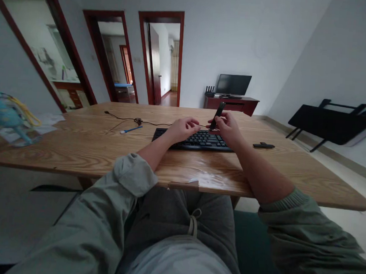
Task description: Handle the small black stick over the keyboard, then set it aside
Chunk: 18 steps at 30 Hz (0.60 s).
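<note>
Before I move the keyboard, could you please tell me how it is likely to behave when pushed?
The keyboard will probably stay stiff, since its front edge runs straight. Lying broad and flat on the table, it seems unlikely to roll or tip.

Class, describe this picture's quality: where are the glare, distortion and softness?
In the head view, glare marks the tabletop in front of the keyboard; in the head view, wide-angle distortion makes the leftmost doorframe lean; in the head view, the keyboard's lettering is unreadably soft.
</note>
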{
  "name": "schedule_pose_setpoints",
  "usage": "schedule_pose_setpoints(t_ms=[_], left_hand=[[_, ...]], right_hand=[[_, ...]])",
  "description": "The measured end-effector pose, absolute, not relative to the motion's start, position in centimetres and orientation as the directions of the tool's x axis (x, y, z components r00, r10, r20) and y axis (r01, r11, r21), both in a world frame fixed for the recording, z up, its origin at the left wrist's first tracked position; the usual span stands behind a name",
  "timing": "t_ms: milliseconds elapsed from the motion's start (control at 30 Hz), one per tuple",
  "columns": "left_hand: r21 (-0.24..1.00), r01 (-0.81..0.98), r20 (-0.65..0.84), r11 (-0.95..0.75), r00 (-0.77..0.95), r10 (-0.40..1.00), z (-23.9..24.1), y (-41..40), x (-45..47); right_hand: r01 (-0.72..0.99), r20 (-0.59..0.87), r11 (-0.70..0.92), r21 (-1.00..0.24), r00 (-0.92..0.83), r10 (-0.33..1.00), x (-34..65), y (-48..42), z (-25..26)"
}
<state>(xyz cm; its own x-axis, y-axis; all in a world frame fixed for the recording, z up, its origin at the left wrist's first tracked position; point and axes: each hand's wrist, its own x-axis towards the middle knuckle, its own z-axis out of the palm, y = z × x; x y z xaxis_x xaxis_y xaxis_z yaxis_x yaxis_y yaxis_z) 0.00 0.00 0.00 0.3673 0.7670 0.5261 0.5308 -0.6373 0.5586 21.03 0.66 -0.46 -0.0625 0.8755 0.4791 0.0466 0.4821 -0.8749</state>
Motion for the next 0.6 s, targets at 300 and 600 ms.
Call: schedule_pose_setpoints(t_ms=[300, 600], left_hand=[[0.396, 0.658, 0.568, -0.641, 0.373, 0.734, -1.3, -0.4, 2.7], [0.452, 0.574, 0.516, -0.683, 0.457, 0.725, -1.9, -0.1, 2.2]], right_hand=[[0.006, 0.46, 0.461, -0.887, -0.035, 0.887, 20.1, 0.6, -1.2], [-0.003, 0.457, 0.457, -0.889, -0.045, 0.888, 20.4, 0.7, -1.2]])
